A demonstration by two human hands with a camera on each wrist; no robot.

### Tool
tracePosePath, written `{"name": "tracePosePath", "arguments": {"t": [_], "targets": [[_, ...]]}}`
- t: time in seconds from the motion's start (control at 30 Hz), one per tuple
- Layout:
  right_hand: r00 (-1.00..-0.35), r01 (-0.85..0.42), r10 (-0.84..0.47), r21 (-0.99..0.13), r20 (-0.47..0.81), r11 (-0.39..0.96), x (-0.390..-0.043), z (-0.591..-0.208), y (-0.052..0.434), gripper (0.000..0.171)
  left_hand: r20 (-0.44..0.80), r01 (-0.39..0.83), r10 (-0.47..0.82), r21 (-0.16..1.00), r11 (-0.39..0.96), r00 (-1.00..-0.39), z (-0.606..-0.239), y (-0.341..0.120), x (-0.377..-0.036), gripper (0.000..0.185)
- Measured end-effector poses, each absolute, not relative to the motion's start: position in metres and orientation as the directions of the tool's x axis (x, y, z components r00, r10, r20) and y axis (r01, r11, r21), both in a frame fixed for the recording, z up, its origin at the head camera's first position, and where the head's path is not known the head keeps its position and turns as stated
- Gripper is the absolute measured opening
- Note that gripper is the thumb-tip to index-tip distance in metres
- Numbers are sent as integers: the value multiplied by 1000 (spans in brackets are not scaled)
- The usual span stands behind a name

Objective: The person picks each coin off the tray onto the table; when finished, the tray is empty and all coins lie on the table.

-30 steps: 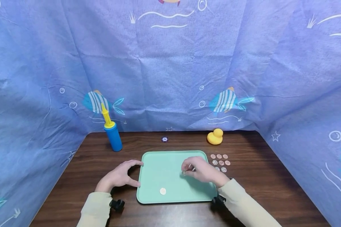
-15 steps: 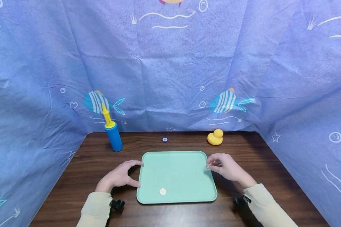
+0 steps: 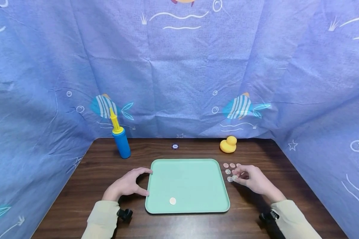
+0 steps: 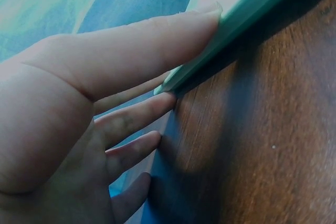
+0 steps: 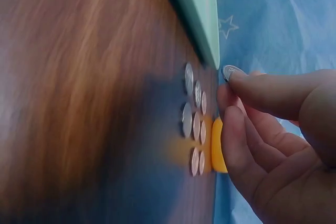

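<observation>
A mint-green tray (image 3: 186, 176) lies on the dark wooden table, with one silver coin (image 3: 172, 200) near its front edge. My left hand (image 3: 143, 182) rests against the tray's left rim. In the left wrist view its thumb (image 4: 157, 35) lies on the rim (image 4: 252, 9) and the fingers touch the corner. My right hand (image 3: 236, 176) hovers just right of the tray, over a group of several coins (image 3: 229, 168). In the right wrist view it pinches a silver coin (image 5: 231, 71) between thumb and forefinger above those coins (image 5: 195, 124).
A blue and yellow hand pump (image 3: 121, 141) stands at the back left. At the back right sits a yellow rubber duck (image 3: 228, 144), with a small round chip (image 3: 175, 146) between them. Blue fish-print cloth walls the table on three sides.
My right hand carried the pinched coin from over the tray's middle to the right, off the tray and above the coin group. The left hand stayed put.
</observation>
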State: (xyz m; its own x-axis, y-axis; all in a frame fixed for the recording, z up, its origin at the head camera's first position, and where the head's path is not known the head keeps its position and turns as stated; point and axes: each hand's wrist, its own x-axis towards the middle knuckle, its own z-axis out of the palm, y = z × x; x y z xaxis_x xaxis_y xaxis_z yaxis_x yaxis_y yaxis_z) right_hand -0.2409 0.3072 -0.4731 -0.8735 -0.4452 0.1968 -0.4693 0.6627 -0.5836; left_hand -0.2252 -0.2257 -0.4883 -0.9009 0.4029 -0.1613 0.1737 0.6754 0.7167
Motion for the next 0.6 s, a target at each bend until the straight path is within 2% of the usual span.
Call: {"name": "tracePosePath", "arguments": {"t": [0.23,0.6], "targets": [[-886,-450,-419,-581,197,678,-237,-477,321,14,-158,174,400,716,676,-903,-488,-225,-225,80],[-905,-424,-360,-536,226,730,-237,-489,336,22,-145,192,414,719,668,-899,-487,-226,-224,81]]}}
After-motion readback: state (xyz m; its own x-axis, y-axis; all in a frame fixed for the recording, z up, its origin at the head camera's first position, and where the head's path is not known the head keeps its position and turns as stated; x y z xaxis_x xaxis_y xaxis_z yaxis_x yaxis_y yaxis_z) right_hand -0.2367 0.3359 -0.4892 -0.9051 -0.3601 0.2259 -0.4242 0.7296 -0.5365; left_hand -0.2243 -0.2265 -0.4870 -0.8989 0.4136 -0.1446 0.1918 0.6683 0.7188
